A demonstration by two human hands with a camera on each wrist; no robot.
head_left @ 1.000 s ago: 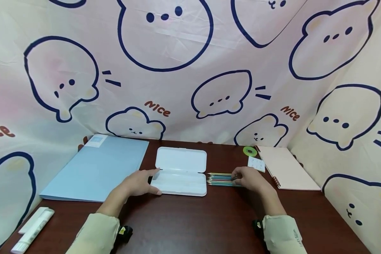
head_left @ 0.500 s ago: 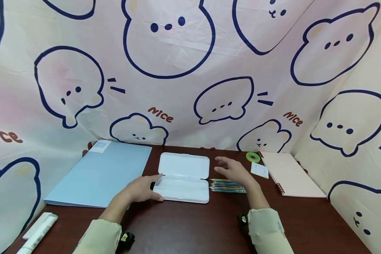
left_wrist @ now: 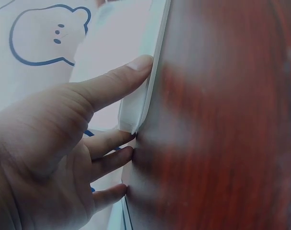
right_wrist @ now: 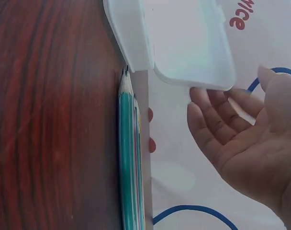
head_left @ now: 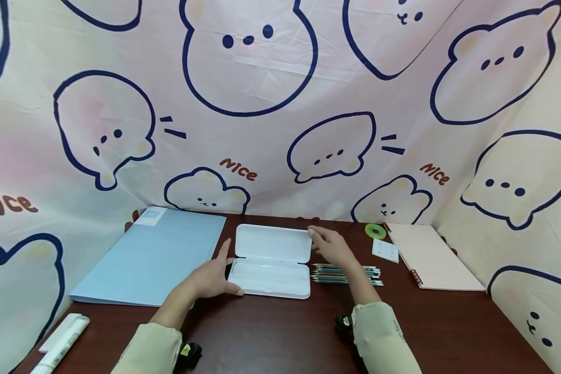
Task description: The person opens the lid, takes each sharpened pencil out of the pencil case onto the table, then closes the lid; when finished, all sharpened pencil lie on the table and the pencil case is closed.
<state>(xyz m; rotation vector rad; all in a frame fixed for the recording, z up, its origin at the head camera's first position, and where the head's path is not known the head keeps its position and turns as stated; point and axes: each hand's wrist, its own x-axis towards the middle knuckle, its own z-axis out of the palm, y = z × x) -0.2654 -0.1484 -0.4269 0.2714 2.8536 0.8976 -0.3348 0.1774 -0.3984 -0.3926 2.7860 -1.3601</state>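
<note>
A white hinged pencil case (head_left: pixel 270 279) lies unfolded on the table, its lid (head_left: pixel 273 243) tilted back and its inside bare. My left hand (head_left: pixel 209 279) is at the case's left end. In the left wrist view its thumb (left_wrist: pixel 114 85) presses the front wall, while the other fingers extend straight along the side. My right hand (head_left: pixel 333 250) reaches over several colored pencils (head_left: pixel 329 274) to the lid's right edge. In the right wrist view its bent fingertips meet the lid's edge, with the thumb (right_wrist: pixel 270 79) held apart. The pencils lie together, tips toward the case.
A blue folder (head_left: pixel 154 254) lies at the left. In front of it are white stick-like items (head_left: pixel 65 337). At the right are a spiral notebook (head_left: pixel 437 257), a green tape roll (head_left: pixel 375 231) and a small white card (head_left: pixel 385 250). A printed curtain (head_left: pixel 262 145) stands behind.
My right hand has let go of the pencils and moved up and left to the lid's edge. The left hand stays at the case, its index finger now lifted and stretched out.
</note>
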